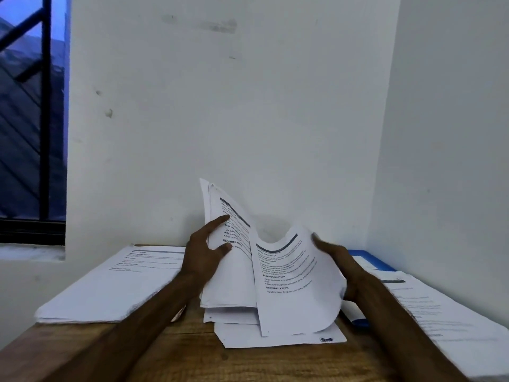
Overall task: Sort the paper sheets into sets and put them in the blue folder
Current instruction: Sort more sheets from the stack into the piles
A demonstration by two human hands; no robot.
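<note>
Three paper lots on table (192,354): left pile (115,285), right pile (429,307), middle bundle (234,274). Bundle tilted up, long axis near vertical, print toward camera, pinched by left hand (205,252). One sheet (292,285) curling rightward, edge grasped by right hand (337,260). One folder (369,260) under right pile.

left hand (203,256) bare | right hand (340,261) bare | forearms (154,321) uncovered to frame edge
</note>
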